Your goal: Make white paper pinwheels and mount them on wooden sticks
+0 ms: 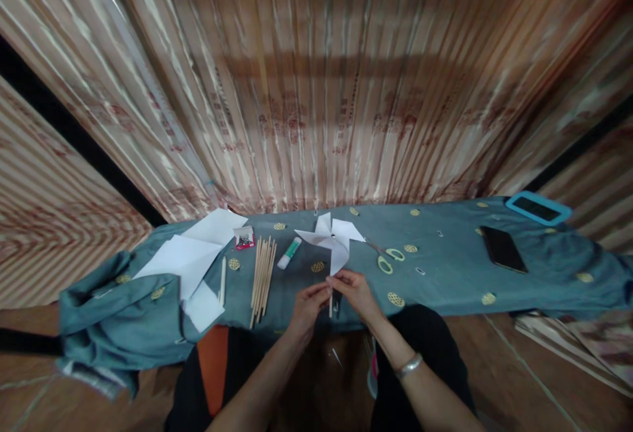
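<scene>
A white paper pinwheel [332,241] with a dark pin at its centre is in front of me, over the cloth-covered table. Its thin wooden stick [331,308] points down towards me. The fingers of my left hand [311,303] are closed around the stick from the left. My right hand [357,293] pinches it from the right, just below the paper blades, so the fingertips of both hands meet there. Green-handled scissors [390,259] lie right of the pinwheel, their tips close to a blade. A glue stick [289,253] lies to its left.
Left on the blue-green cloth [445,287] are a bundle of wooden sticks [264,277], an open red box of pins [244,238], a white pen-like stick [223,280] and white paper sheets [190,257]. A dark phone [503,248] and a blue-framed tablet [539,208] lie right.
</scene>
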{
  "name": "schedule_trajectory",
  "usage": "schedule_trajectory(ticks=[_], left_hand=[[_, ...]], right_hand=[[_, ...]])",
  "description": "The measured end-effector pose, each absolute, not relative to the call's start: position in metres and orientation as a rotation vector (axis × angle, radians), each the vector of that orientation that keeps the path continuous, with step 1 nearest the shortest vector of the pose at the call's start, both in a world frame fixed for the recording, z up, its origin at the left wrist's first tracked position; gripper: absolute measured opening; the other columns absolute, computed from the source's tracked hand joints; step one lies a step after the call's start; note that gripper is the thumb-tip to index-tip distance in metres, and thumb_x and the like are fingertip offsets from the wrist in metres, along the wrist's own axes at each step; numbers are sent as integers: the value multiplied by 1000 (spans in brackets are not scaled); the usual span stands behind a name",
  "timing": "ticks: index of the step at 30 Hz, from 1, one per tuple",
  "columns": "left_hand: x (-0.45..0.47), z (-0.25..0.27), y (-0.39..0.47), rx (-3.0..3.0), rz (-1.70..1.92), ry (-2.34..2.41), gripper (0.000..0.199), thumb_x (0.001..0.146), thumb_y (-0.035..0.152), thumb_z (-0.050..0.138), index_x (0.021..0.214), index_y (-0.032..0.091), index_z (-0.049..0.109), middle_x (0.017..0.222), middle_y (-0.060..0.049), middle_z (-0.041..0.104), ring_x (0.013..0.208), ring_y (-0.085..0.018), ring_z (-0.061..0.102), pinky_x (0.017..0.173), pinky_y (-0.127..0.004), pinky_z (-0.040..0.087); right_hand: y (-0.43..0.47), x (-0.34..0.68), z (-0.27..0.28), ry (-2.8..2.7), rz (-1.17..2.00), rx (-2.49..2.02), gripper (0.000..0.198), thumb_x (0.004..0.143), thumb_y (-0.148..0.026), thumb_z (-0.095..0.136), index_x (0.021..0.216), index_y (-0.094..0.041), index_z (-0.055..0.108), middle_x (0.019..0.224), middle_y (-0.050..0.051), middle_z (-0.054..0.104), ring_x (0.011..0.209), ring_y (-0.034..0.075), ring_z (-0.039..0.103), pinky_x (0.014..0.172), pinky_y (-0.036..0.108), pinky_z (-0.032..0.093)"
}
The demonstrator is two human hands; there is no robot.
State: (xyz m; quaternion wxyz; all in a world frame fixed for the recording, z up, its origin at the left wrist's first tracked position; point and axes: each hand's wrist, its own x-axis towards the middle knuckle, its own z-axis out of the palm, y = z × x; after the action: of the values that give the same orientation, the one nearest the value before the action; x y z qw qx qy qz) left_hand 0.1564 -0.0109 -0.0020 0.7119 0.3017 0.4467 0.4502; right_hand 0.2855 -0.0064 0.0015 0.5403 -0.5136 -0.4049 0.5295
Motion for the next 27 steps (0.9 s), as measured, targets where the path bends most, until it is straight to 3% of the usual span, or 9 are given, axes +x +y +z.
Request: schedule_trajectory(ticks=[13,27], left_hand=[[159,2,-22,705,903,1007,42,44,37,90,79,16,79,78,-8,75,64,-12,61,65,-25,45],[157,-7,-32,817,848,989,32,51,37,85,77,18,79,77,-8,75,70,-18,62,69,-29,44]], right_hand=[[-13,306,10,-966,1219,-1349,41,47,-57,84,50,-20,65,47,-2,59,47,10,45,50,25,35],[1,414,25,-1098,894,-1688,47,43,-62,80,54,-18,69,55,3,64,51,14,51,53,28,39]])
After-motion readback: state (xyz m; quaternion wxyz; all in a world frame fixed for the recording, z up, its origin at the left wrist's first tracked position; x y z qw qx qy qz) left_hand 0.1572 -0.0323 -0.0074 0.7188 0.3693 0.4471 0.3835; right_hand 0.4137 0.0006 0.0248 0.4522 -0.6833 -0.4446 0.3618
